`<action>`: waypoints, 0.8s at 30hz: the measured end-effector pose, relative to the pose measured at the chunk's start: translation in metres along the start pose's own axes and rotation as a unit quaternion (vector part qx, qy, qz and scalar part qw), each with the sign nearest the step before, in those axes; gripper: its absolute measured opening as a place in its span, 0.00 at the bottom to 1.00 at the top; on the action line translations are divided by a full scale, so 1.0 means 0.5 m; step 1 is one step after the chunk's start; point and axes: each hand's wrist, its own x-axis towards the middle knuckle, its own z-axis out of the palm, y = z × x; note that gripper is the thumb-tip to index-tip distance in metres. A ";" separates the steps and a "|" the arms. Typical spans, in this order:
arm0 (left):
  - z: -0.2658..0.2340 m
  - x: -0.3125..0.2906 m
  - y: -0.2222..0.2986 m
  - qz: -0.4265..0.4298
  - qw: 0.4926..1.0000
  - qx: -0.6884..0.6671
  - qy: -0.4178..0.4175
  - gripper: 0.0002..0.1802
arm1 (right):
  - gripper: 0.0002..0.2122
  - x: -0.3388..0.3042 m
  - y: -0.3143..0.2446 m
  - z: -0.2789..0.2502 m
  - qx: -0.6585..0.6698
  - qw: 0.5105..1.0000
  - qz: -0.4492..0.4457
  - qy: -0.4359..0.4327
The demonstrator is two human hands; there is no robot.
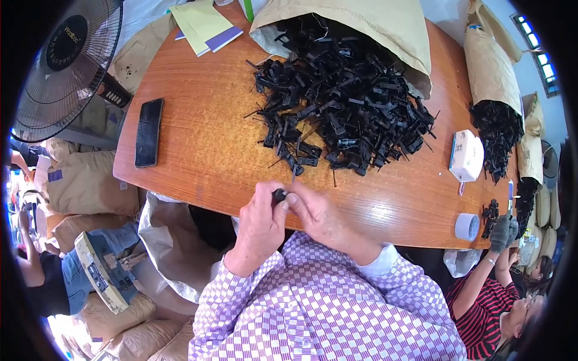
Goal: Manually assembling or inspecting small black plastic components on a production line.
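Note:
My left hand point(263, 218) and my right hand point(314, 215) meet over the table's near edge, fingers closed in a pinch. Between them is a small black plastic part point(279, 196), mostly covered by the left fingers. A thin dark stem stands up beside the right fingertips; I cannot tell whether it belongs to that part. Just beyond my hands lies a large heap of black plastic parts point(352, 114) with thin stems, spilling from the mouth of a tan paper sack point(367, 30). A few loose parts reach close to my fingers.
On the left of the wooden table point(198, 132) lies a black phone point(149, 132); yellow paper point(201, 27) is behind it. A fan point(66, 54) stands far left. Rightward are a white box point(466, 157), a tape roll point(466, 227), another sack point(490, 66) and a co-worker's gloved hand point(501, 233).

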 end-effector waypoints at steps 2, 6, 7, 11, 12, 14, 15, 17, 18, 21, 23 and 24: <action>-0.008 -0.004 -0.003 0.011 1.000 0.020 0.016 0.16 | 0.09 0.003 -0.005 0.024 0.035 0.999 0.017 0.005; -0.035 -0.012 -0.011 0.009 0.997 0.069 0.034 0.13 | 0.09 0.013 0.006 0.038 0.036 0.999 0.008 0.003; -0.046 -0.019 -0.014 0.000 0.995 0.094 0.031 0.12 | 0.09 0.022 0.004 0.022 0.006 0.999 -0.018 -0.030; -0.136 -0.073 -0.046 -0.113 0.972 0.192 0.073 0.09 | 0.12 0.061 0.021 -0.084 -0.270 0.960 -0.052 0.056; -0.157 -0.096 -0.076 -0.111 0.963 0.237 0.057 0.10 | 0.14 0.071 0.015 -0.104 -0.351 0.934 -0.031 0.053; -0.177 -0.131 -0.112 -0.106 0.942 0.316 0.027 0.13 | 0.14 0.085 0.032 -0.116 -0.443 0.896 -0.039 0.023; -0.175 -0.135 -0.115 -0.108 0.943 0.315 0.026 0.13 | 0.15 0.092 0.040 -0.119 -0.478 0.878 -0.014 -0.017; -0.169 -0.131 -0.105 -0.036 0.947 0.307 0.089 0.14 | 0.14 0.099 0.052 -0.123 -0.469 0.883 -0.019 -0.012; -0.166 -0.123 -0.101 -0.057 0.958 0.265 0.094 0.15 | 0.13 0.101 0.054 -0.125 -0.460 0.888 -0.023 -0.005; -0.143 -0.077 -0.063 -0.082 0.987 0.094 0.101 0.11 | 0.11 0.102 0.040 -0.149 -0.381 0.921 -0.018 0.082; -0.128 -0.043 -0.039 -0.075 0.995 -0.039 0.057 0.10 | 0.10 0.104 0.026 -0.157 -0.360 0.925 -0.048 0.110; -0.118 -0.024 -0.033 -0.066 0.991 -0.117 0.028 0.11 | 0.11 0.105 0.022 -0.157 -0.353 0.922 -0.082 0.134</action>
